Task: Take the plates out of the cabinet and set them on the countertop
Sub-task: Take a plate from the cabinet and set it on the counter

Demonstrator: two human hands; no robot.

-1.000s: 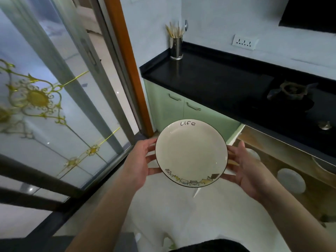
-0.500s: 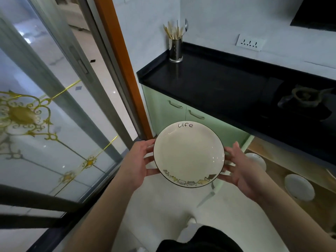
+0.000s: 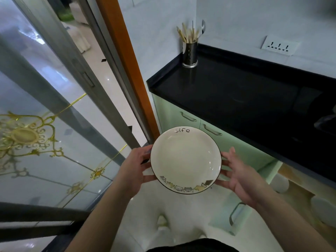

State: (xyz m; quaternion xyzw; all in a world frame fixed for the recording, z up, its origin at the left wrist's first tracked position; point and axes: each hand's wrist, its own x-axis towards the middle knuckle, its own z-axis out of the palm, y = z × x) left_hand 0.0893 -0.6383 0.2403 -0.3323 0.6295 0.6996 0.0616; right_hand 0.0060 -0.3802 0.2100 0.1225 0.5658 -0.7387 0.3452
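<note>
The black countertop (image 3: 236, 91) fills the view from 12 to 3 o'clock, and its bare front stretch is the nearest landing place for what you carry. Below it, toward 4 o'clock, the cabinet (image 3: 298, 193) stands with its door swung out, and pale plates (image 3: 321, 208) inside look like the ones left to fetch. The plate (image 3: 185, 160) sits at the centre of your view, level and face up, held in the air in front of the green doors and not yet over the counter. Your left hand (image 3: 135, 171) at 9 o'clock and right hand (image 3: 240, 176) at 3 o'clock grip opposite rims, thumbs on the edge and fingers underneath, probably to stop it tipping. The utensil holder (image 3: 190, 51) at 12 o'clock stands well clear.
</note>
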